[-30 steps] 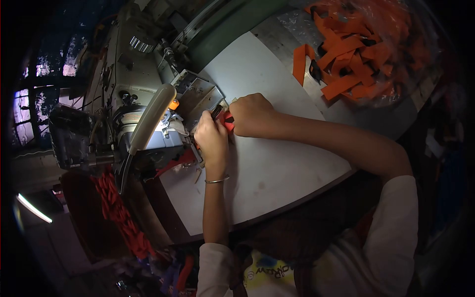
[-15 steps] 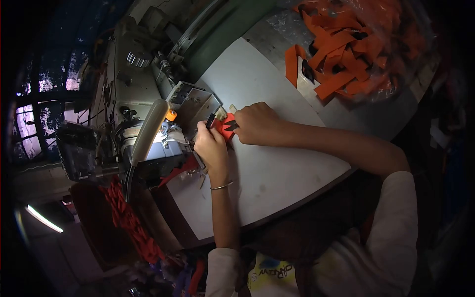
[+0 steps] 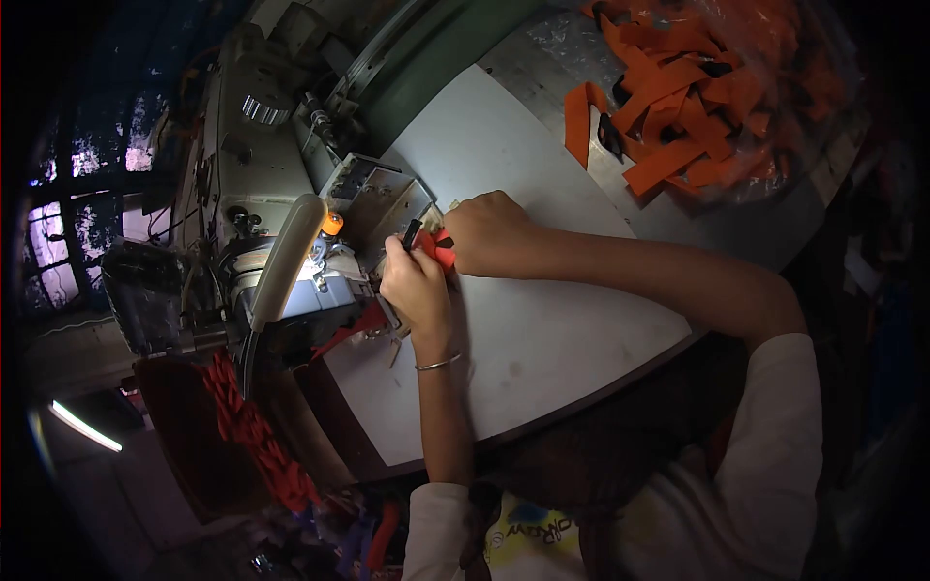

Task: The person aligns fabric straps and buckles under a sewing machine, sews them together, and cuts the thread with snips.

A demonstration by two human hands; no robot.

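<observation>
My left hand (image 3: 417,283), with a metal bangle on its wrist, is closed beside the sewing machine (image 3: 310,281). A small black piece (image 3: 413,230) sticks up from its thumb and fingers. Between my two hands a bit of red-orange fabric (image 3: 444,254) with a dark notch or mark shows. The knuckles of my right hand (image 3: 492,235) face up, and its curled fingers are at the right edge of that fabric. Its fingertips and the fabric's far end are hidden. Both hands are over the pale work surface (image 3: 542,329), close to a metal box-like guide (image 3: 387,198).
Orange strips (image 3: 678,116) lie heaped in clear plastic at the back right. A pale machine lever or cover (image 3: 291,261) stands left of my hands. Red strips (image 3: 257,436) hang down below the machine at the left.
My right hand moved away slightly, then came back left against the fabric, covering more of it. The black piece at my left hand stands out more than in the earliest frame.
</observation>
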